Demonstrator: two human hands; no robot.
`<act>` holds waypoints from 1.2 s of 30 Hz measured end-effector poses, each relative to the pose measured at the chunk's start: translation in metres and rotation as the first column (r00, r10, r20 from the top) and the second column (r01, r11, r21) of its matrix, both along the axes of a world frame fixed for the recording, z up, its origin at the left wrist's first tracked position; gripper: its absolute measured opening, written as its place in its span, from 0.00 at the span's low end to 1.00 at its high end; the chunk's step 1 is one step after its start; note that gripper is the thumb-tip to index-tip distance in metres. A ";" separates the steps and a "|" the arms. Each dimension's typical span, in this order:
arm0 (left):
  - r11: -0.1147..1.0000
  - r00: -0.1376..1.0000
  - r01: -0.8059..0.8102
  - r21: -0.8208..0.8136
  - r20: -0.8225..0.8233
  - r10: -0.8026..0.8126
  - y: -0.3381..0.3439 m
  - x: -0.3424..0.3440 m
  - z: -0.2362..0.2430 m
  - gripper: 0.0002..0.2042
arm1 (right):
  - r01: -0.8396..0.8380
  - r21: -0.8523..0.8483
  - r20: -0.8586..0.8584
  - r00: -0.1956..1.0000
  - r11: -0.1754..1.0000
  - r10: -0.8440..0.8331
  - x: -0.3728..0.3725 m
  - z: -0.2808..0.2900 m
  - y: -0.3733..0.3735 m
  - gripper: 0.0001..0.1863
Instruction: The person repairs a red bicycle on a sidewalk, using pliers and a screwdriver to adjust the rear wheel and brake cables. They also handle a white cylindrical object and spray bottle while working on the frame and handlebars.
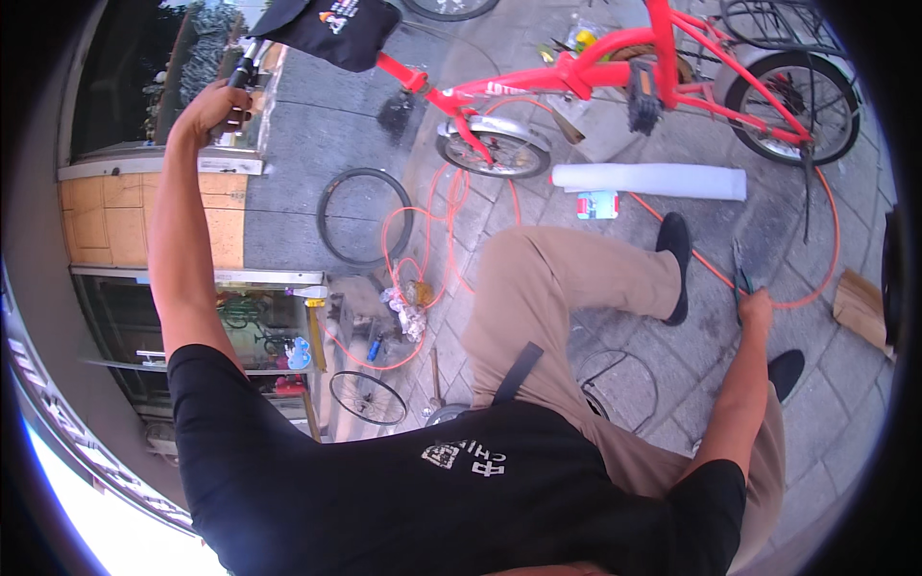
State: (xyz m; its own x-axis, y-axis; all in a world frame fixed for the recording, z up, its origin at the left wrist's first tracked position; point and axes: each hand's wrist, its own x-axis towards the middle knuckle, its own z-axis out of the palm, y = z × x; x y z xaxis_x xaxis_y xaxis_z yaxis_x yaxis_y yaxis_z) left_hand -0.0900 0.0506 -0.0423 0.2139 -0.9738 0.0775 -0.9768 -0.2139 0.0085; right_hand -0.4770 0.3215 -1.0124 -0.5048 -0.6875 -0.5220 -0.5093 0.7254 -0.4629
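A red bicycle with small wheels stands across the far side, a black bag hanging at its handlebar. My left hand is wrapped round the black handlebar grip at the far left, my arm stretched out. At the right, my right hand is closed on a small tool with dark teal handles that looks like pliers. Its lower part is hidden in my fist. The bicycle's front wheel rests on the ground, turned slightly, and its rear wheel is at the far right.
An orange hose loops over the paving. A white roll and a small blue-and-red box lie beyond my knee. A loose tyre, a bare wheel rim and cluttered glass cabinets are at the left; a cardboard piece lies right.
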 end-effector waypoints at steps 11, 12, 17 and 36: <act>1.000 0.982 -0.014 -0.023 -0.187 0.010 0.018 0.003 0.007 0.12 | -0.067 0.033 0.131 0.989 0.997 0.062 0.004 0.042 -0.015 0.28; 0.999 0.978 0.032 -0.008 -0.205 -0.033 0.020 0.006 0.005 0.09 | -0.059 -0.060 0.165 0.984 0.996 0.068 0.006 0.042 -0.016 0.30; 0.956 0.634 0.243 0.166 0.718 -0.286 0.028 0.039 0.000 0.09 | 0.071 -0.260 0.230 0.973 0.963 -0.010 0.040 0.041 -0.018 0.33; 0.995 0.993 -0.021 -0.095 0.117 0.032 0.090 0.057 -0.014 0.12 | 0.595 -0.251 0.612 0.709 0.764 -0.351 0.009 0.172 -0.082 0.24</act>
State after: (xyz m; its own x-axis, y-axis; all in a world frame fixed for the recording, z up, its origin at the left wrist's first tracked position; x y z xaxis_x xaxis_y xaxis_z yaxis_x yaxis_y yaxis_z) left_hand -0.0327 0.1411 -0.0564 0.2234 -0.9551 0.1946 -0.9662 -0.2434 -0.0855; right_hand -0.4684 0.2392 -0.8399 -0.5688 -0.6310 -0.5275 0.2457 0.4817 -0.8412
